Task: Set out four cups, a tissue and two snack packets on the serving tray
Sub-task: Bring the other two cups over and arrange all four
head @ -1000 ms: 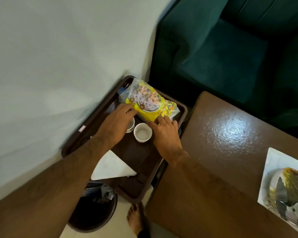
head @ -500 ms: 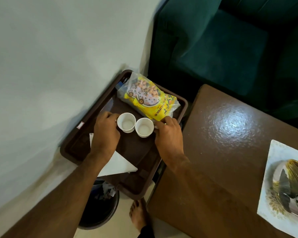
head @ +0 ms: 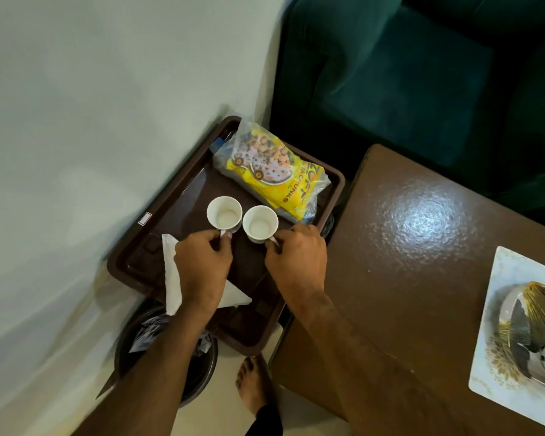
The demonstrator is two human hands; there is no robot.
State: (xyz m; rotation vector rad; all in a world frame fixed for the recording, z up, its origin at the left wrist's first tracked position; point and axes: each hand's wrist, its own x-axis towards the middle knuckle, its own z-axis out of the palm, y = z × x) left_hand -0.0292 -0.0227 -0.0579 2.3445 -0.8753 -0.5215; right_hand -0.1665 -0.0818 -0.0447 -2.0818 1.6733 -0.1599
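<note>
At the far left a pale wall runs down to the floor, where a dark bin (head: 167,350) sits partly under the near corner of the brown tray (head: 129,262). A white tissue (head: 172,278) lies on the tray's near-left part, half covered by the left hand (head: 202,265). That hand pinches the handle of the left cup (head: 224,214); the right hand (head: 296,259) pinches the handle of the right cup (head: 260,224). The two white cups stand upright, just beside each other in the middle of the tray, both empty as far as can be seen.

Behind them, at the tray's far end, a yellow snack packet (head: 271,171) lies flat. To the right stands the glossy brown counter (head: 416,247), with a printed mat (head: 523,322) cut off by the frame edge, and a green sofa (head: 390,73) beyond.

The cups look like light, stiff ceramic, likely smooth and breakable, so the handle is the sensible hold, with a gentle set-down. The packet is soft and crinkly and should be taken by its edges. The tissue is limp and best pinched at a corner.

Only two cups and one packet show clearly; something blue peeks from under the packet's far end and may be a second packet, though I cannot tell. Whether the cup bases touch the tray is hard to make out.
</note>
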